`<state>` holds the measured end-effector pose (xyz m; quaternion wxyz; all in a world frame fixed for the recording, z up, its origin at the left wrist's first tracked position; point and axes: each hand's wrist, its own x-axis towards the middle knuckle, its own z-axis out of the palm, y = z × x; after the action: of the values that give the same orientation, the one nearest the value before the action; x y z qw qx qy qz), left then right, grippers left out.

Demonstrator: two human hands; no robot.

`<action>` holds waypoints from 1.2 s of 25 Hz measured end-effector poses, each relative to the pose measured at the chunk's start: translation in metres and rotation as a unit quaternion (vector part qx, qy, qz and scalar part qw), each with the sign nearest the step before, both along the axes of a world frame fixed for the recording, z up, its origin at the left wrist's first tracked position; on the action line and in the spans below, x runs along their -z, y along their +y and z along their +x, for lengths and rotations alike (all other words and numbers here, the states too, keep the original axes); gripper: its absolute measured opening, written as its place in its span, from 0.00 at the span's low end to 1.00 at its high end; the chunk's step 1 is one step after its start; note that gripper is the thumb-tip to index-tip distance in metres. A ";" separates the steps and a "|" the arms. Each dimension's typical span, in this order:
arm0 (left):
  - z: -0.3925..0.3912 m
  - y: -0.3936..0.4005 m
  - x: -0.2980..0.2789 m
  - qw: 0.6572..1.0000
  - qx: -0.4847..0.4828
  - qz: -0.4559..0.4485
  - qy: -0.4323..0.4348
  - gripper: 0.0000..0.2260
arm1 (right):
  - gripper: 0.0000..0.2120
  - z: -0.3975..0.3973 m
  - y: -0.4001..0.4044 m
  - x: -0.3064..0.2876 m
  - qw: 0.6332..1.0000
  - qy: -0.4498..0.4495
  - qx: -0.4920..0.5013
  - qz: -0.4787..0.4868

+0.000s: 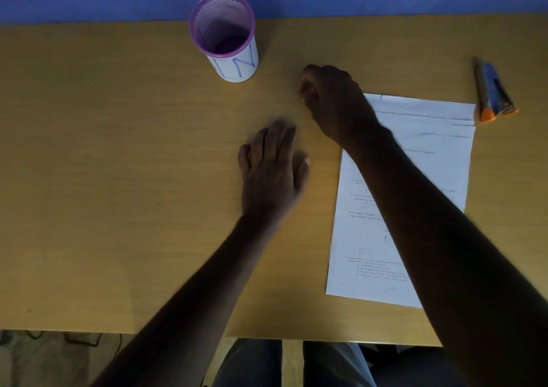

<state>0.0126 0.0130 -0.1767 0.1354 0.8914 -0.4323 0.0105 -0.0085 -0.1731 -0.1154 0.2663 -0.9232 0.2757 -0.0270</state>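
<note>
My left hand [271, 170] lies flat on the wooden desk [118, 164] near its middle, fingers straight and slightly blurred. My right hand [329, 96] hovers or rests further back with its fingers curled under; I cannot see whether anything is inside it. A purple mesh pen cup [224, 35] with a white paper label stands at the back edge, left of my right hand; nothing shows inside it. A stack of printed sheets [421, 137] lies to the right, partly under my right forearm.
Two markers with orange ends [492, 93] lie side by side at the back right, beyond the sheets. A blue wall runs behind the desk. The desk's front edge is near my lap, where my legs show below.
</note>
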 end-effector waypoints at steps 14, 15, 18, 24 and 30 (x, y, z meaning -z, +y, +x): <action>0.001 0.000 0.002 1.000 0.000 0.000 -0.001 0.26 | 0.07 0.010 -0.007 0.011 0.997 0.062 -0.031 -0.024; 0.001 0.000 0.002 1.000 0.000 -0.001 0.000 0.26 | 0.07 0.009 -0.006 0.011 0.998 0.056 -0.026 -0.021; 0.001 -0.001 0.004 1.000 0.000 -0.004 -0.005 0.26 | 0.06 0.008 -0.006 0.008 0.999 0.035 -0.012 -0.017; 0.001 0.000 0.003 1.000 -0.003 -0.007 -0.008 0.25 | 0.08 0.009 -0.009 0.003 0.997 0.071 -0.031 -0.021; 0.000 0.000 0.000 1.000 -0.004 -0.004 0.003 0.25 | 0.10 0.008 0.000 0.002 0.997 0.063 0.032 -0.020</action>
<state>0.0131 0.0135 -0.1764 0.1399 0.8928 -0.4281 0.0099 -0.0003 -0.1733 -0.1174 0.2286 -0.9191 0.3205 0.0175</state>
